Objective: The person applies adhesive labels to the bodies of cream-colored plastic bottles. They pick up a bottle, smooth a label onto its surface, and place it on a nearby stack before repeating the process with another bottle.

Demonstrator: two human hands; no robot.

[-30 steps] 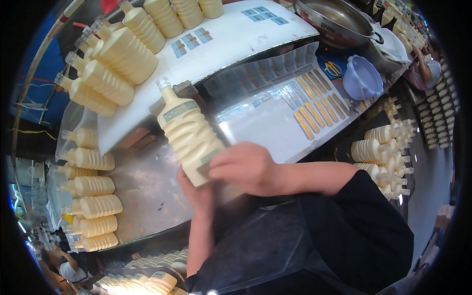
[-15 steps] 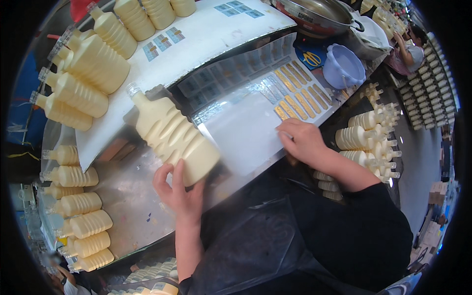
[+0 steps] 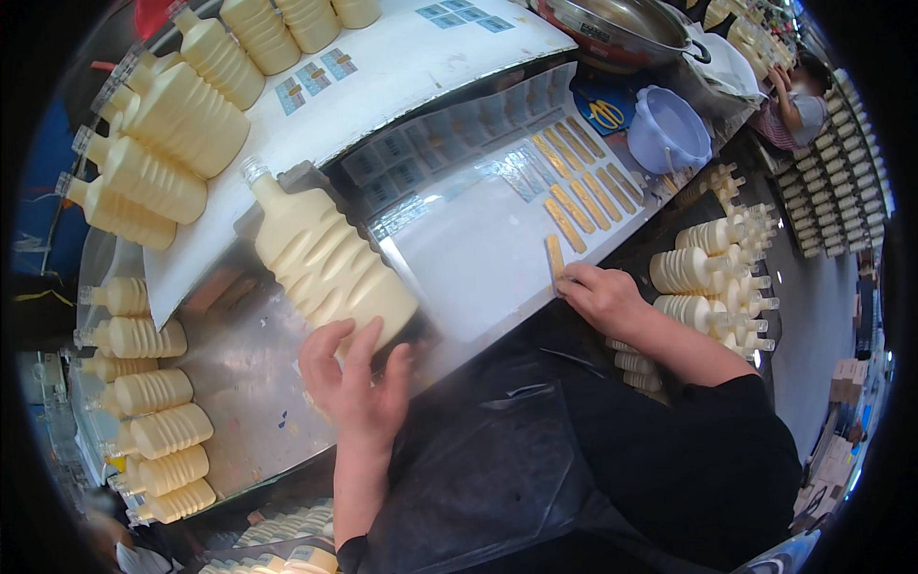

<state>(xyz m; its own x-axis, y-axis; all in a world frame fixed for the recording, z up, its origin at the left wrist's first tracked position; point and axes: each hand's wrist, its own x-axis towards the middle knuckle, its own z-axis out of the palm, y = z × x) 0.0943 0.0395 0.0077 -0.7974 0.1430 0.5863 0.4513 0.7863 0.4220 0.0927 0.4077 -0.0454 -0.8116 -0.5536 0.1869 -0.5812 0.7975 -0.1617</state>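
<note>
A cream-coloured ribbed plastic bottle [image 3: 325, 256] with a clear neck lies tilted on a dark rest, its neck toward the far left. At its base is my left hand [image 3: 356, 383], fingers spread, with fingertips against or just over the bottle's lower end. My right hand [image 3: 604, 298] pinches the near end of a narrow gold label [image 3: 555, 256] at the front edge of a white backing sheet [image 3: 469, 277]. More gold labels [image 3: 601, 196] sit in rows on that sheet, beside some silvery-blue ones [image 3: 526, 172].
Cream bottles [image 3: 167, 100] stand along the white board [image 3: 402, 57] at far left; others [image 3: 158, 392] line the metal table's left edge. Yellow-handled scissors [image 3: 605, 115], a lilac bucket [image 3: 669, 129] and a metal pan [image 3: 612, 29] are at far right. More bottles [image 3: 712, 268] are stacked at right.
My right hand has moved slightly nearer and right, drawing a gold label toward the sheet's front edge. My left hand's fingers have spread and loosened from the bottle, which shifted slightly left.
</note>
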